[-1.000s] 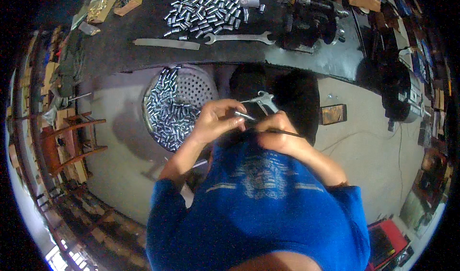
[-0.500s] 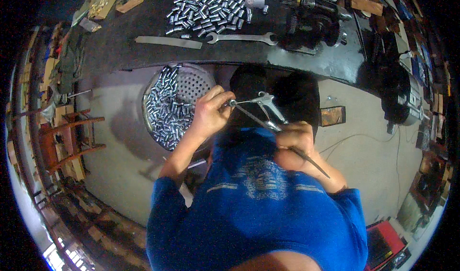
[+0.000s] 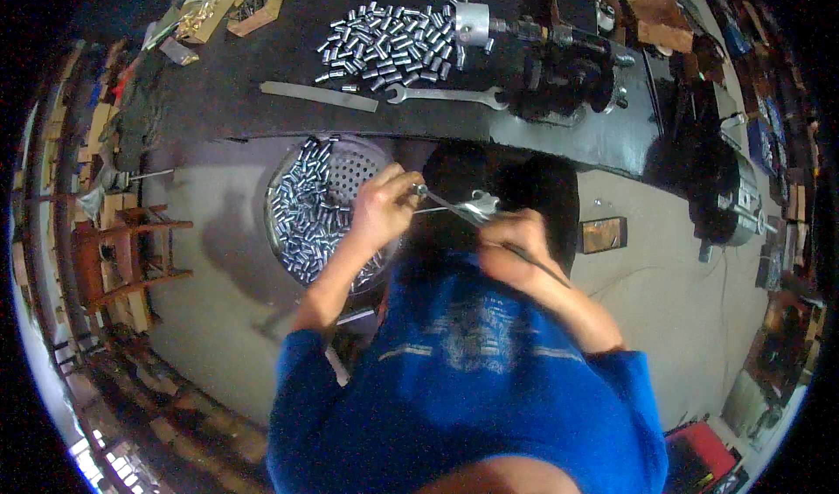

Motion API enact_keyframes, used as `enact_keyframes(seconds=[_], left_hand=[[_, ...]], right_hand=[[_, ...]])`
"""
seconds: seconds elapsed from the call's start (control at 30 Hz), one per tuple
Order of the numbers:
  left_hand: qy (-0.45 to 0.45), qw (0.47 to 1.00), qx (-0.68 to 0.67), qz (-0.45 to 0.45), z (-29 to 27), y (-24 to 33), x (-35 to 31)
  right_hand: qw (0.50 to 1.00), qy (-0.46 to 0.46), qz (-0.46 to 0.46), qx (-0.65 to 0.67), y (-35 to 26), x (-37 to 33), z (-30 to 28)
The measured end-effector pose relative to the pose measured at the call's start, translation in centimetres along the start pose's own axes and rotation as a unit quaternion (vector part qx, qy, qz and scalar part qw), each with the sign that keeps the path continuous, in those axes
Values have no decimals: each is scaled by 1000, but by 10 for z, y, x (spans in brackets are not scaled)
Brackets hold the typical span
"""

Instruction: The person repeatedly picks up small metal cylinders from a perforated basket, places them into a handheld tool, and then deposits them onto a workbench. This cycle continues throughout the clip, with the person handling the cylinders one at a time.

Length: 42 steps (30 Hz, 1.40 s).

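Note:
My left hand [image 3: 384, 205] pinches a small shiny metal sleeve [image 3: 420, 190] between thumb and fingers, beside the round tub. My right hand [image 3: 516, 242] is closed round a silver air blow gun [image 3: 480, 205] and a slim dark file [image 3: 444, 202] together. The file's front end reaches the sleeve's mouth; I cannot tell how far inside it sits. Its tail sticks out behind my right fist. The gun's thin nozzle points left, just below the sleeve. My fingers hide the gun's grip and part of the sleeve.
A perforated round metal tub [image 3: 358, 160] holds many sleeves. On the dark bench [image 3: 236, 109] lie a pile of sleeves [image 3: 389, 44], a flat metal strip [image 3: 319, 96] and an open-ended wrench [image 3: 446, 97]. Machine parts [image 3: 568, 74] stand at right; a wooden rack [image 3: 140, 249] stands at left.
My right hand has moved left and slightly up, toward the sleeve. The blow gun has tipped, its nozzle dropping below the sleeve. Bench and tub sit slightly lower in view.

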<state>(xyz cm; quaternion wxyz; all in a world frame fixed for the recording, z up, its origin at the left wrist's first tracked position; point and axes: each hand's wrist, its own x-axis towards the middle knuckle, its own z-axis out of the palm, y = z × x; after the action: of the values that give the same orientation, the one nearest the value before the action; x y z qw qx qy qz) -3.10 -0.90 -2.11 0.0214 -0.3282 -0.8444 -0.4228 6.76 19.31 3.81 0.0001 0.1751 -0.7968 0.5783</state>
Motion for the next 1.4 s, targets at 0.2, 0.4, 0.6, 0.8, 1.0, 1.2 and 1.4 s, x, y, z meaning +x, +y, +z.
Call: enact_keyframes(seconds=[0.2, 0.4, 0.6, 0.8, 1.0, 1.2, 1.4], left_hand=[[9, 998, 62, -29, -6, -28, 83], [39, 995, 93, -16, 9, -54, 186], [117, 990, 69, -34, -45, -49, 142], [119, 918, 212, -313, -113, -161, -54], [-15, 773, 250, -583, -100, -228, -218], [20, 715, 308, -627, -68, -231, -183], [45, 772, 263, -577, -50, -220, -172]], right_hand=[[980, 150, 16, -128, 5, -33, -5], [994, 87, 47, -36, -8, -33, 7], [989, 121, 46, -65, 16, -49, 15], [991, 114, 63, -29, 20, -47, 30], [998, 33, 55, 3, 11, -25, 36], [998, 48, 42, -12, 8, -19, 44], [993, 26, 89, -78, 5, -21, 49]])
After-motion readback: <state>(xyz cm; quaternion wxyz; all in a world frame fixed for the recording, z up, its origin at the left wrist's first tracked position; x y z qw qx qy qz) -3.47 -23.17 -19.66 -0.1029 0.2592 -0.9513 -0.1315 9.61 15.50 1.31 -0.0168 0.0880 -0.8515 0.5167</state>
